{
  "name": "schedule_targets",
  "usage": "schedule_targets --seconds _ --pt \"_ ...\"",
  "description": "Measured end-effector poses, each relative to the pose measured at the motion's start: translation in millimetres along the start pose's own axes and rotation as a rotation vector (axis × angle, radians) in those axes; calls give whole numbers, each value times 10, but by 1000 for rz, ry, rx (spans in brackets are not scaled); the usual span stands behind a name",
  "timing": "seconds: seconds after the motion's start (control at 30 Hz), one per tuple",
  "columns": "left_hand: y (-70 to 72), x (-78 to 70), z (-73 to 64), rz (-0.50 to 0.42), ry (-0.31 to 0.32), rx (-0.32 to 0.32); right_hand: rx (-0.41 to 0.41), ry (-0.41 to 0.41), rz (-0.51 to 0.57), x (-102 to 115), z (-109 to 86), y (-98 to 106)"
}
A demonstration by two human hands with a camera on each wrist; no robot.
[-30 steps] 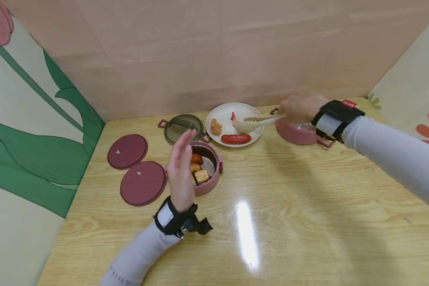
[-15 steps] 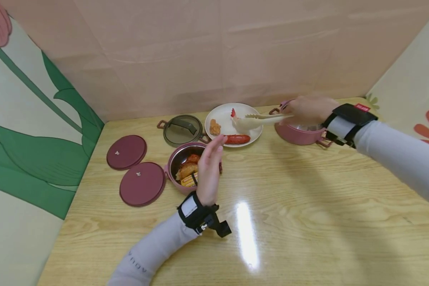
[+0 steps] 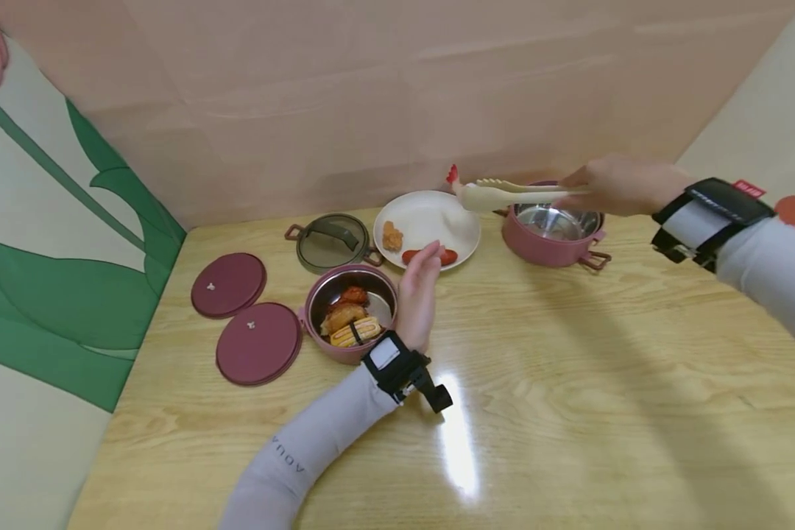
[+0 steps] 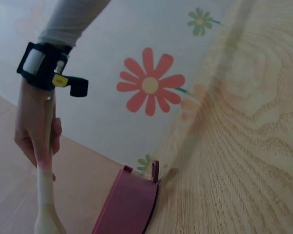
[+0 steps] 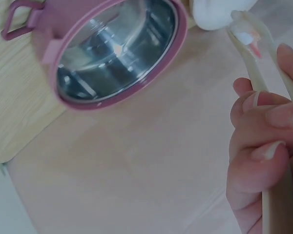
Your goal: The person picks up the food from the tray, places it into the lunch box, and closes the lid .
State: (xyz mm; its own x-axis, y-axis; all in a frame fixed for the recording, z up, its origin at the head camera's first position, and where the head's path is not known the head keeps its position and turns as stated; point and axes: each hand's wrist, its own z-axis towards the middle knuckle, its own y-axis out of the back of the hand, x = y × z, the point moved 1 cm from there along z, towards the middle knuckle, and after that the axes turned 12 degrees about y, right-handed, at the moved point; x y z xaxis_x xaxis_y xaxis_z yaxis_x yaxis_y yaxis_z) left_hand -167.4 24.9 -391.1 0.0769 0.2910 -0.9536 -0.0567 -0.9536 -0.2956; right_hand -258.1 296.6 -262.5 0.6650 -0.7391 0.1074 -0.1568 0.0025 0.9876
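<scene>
My right hand (image 3: 626, 184) grips cream tongs (image 3: 526, 196) above the back of the table. The tongs' tips hold a shrimp (image 3: 456, 180) with a red tail, raised over the white plate (image 3: 427, 210). On that plate lie a fried nugget (image 3: 391, 236) and a red sausage (image 3: 449, 257), partly hidden by my left fingers. Just right of the plate is a pink pot (image 3: 546, 246) with a bare steel inside; the tongs cross above its edge. My left hand (image 3: 417, 302), fingers straight, is beside the other pink pot (image 3: 336, 349), holding nothing.
The left pot holds a yellow striped piece with a black band (image 3: 356, 332), a brown piece (image 3: 343, 317) and a reddish one (image 3: 353, 295). A glass lid (image 3: 331, 254) lies behind it. Two maroon discs (image 3: 228, 285) lie left. A pink-covered wall (image 3: 291, 132) backs the table.
The shrimp has risen off the plate in the tongs, and my right hand has shifted right and up. My left hand has moved right, from over the left pot to its right side.
</scene>
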Motion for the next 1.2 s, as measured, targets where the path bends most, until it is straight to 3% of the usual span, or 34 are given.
schedule_targets --seconds 0.5,0.63,0.87,1.03,1.2 --pt "-403 209 499 29 119 -54 14 -152 -24 -213 -550 13" --pt "-461 252 622 34 115 -50 17 -192 -33 -231 -659 19" --pt "-494 337 825 74 131 -70 106 -282 -16 -226 -794 -5" --pt "-571 366 943 105 142 -74 119 -329 8 -214 -871 -42" --pt "-686 390 1009 73 159 -67 111 -346 12 -193 -945 -67"
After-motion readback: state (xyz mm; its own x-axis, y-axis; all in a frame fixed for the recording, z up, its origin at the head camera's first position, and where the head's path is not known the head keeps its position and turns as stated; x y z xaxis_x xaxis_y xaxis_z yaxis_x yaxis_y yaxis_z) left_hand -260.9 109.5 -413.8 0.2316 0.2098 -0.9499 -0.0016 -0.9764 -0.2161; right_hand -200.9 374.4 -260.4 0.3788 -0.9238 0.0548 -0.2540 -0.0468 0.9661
